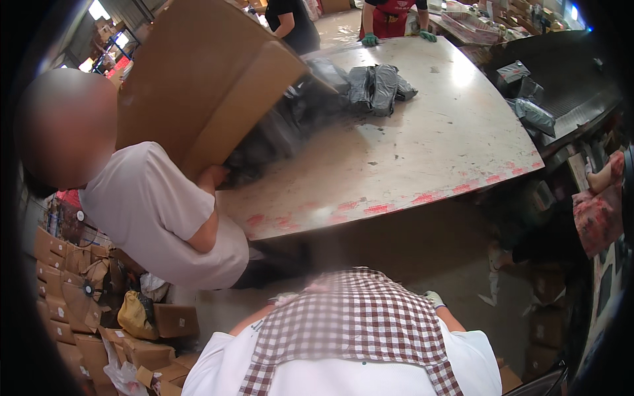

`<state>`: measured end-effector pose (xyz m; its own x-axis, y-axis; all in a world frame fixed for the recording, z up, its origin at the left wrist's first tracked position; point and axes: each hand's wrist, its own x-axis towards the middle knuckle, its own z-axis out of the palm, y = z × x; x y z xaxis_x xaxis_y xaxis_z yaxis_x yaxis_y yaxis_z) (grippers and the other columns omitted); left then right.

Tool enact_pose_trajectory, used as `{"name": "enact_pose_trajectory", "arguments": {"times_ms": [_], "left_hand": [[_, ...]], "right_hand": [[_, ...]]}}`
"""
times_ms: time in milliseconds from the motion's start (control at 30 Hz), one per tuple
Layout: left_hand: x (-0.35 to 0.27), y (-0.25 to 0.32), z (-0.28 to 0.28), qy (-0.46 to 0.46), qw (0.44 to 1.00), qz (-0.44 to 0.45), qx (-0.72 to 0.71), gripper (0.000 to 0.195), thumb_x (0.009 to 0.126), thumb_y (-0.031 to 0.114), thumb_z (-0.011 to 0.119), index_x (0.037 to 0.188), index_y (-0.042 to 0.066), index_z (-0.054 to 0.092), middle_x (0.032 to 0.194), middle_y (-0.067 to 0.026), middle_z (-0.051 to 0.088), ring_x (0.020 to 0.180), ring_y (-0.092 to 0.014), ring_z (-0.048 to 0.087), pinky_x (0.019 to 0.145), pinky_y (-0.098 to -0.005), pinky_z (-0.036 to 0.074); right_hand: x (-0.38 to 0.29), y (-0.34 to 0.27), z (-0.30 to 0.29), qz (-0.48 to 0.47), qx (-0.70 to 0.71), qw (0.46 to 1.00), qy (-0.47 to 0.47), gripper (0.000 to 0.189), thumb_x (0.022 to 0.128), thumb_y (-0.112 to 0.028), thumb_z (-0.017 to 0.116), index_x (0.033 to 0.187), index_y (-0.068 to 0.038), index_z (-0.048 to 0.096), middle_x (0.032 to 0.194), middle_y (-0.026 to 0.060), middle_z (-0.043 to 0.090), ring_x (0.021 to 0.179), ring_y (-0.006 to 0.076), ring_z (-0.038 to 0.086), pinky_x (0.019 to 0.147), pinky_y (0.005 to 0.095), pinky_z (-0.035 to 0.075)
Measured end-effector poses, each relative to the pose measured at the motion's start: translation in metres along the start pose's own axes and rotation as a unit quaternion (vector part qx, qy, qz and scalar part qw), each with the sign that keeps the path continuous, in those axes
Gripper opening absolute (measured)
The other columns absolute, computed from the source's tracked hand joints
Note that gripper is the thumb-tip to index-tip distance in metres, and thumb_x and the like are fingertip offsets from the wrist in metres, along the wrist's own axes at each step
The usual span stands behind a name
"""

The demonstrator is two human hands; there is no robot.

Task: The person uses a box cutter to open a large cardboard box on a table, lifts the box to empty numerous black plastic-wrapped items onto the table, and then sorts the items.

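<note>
At the left edge of my checkered apron (356, 317), my left hand (283, 299) is gloved and mostly hidden. My right hand (435, 299), in a pale glove, rests against the apron's other side; its fingers are partly covered. Whether either holds anything cannot be seen. Ahead stands a worn white table (426, 143) with red marks along its near edge. A co-worker in a light shirt (163, 213) tips a large cardboard box (208, 74) over its left part. Dark plastic-wrapped parcels (277, 128) show at the box's mouth, and grey parcels (379, 89) lie farther along the tabletop.
Beyond the table, a person's green-gloved hand (370, 39) touches its far edge. A dark conveyor (569, 74) at right carries several parcels (532, 116). Cardboard boxes (176, 321), a yellow sack (133, 314) and a fan (88, 289) stand at left. Another person's leg (545, 250) is at right.
</note>
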<state>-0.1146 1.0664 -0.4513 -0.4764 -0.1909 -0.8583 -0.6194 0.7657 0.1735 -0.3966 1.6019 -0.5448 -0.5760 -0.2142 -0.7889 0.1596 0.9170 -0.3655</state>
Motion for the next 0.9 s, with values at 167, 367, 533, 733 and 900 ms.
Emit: {"name": "enact_pose_trajectory", "arguments": {"times_ms": [167, 367, 533, 733, 900], "left_hand": [[-0.013, -0.003, 0.01, 0.008, 1.0, 0.002, 0.014, 0.066, 0.092, 0.06, 0.052, 0.14, 0.014, 0.055, 0.139, -0.0183, 0.057, 0.127, -0.04, 0.055, 0.107, -0.0462, 0.043], [-0.037, 0.032, -0.032, 0.104, 0.992, 0.035, 0.062, 0.066, 0.093, 0.058, 0.053, 0.142, 0.015, 0.053, 0.141, -0.018, 0.056, 0.128, -0.04, 0.054, 0.108, -0.0463, 0.043], [-0.083, 0.066, -0.058, 0.329, 0.937, 0.101, -0.061, 0.06, 0.09, 0.034, 0.067, 0.142, 0.011, 0.048, 0.143, -0.0187, 0.05, 0.128, -0.041, 0.052, 0.109, -0.0479, 0.042], [-0.064, 0.059, -0.026, 0.41, 0.879, 0.19, -0.15, 0.059, 0.088, 0.025, 0.073, 0.14, 0.009, 0.049, 0.139, -0.0189, 0.052, 0.124, -0.039, 0.054, 0.103, -0.0449, 0.048], [-0.074, 0.039, 0.025, 0.367, 0.905, 0.139, -0.162, 0.065, 0.089, 0.03, 0.075, 0.143, 0.007, 0.047, 0.142, -0.0222, 0.049, 0.129, -0.041, 0.052, 0.11, -0.0447, 0.044]], "right_hand": [[0.006, -0.007, 0.008, 0.016, 0.012, 1.0, 0.01, 0.05, 0.09, -0.039, 0.07, 0.12, 0.0, 0.069, 0.12, 0.0238, 0.069, 0.114, 0.0388, 0.065, 0.099, 0.0418, 0.051], [-0.021, -0.009, 0.022, 0.021, 0.028, 0.999, 0.026, 0.047, 0.089, -0.039, 0.07, 0.117, -0.001, 0.07, 0.115, 0.0233, 0.071, 0.11, 0.0381, 0.067, 0.096, 0.0413, 0.051], [-0.05, -0.028, 0.036, -0.025, 0.065, 0.995, 0.075, 0.052, 0.09, -0.037, 0.071, 0.125, 0.001, 0.064, 0.125, 0.0236, 0.067, 0.117, 0.0361, 0.064, 0.1, 0.0408, 0.049], [-0.056, -0.08, 0.023, -0.104, 0.099, 0.98, 0.137, 0.06, 0.091, -0.039, 0.071, 0.134, 0.0, 0.057, 0.13, 0.0252, 0.064, 0.125, 0.0369, 0.06, 0.104, 0.0409, 0.047], [-0.069, -0.137, 0.021, -0.178, 0.099, 0.969, 0.142, 0.057, 0.093, -0.036, 0.07, 0.135, -0.001, 0.056, 0.133, 0.0236, 0.063, 0.127, 0.0355, 0.059, 0.105, 0.0403, 0.047]]}}
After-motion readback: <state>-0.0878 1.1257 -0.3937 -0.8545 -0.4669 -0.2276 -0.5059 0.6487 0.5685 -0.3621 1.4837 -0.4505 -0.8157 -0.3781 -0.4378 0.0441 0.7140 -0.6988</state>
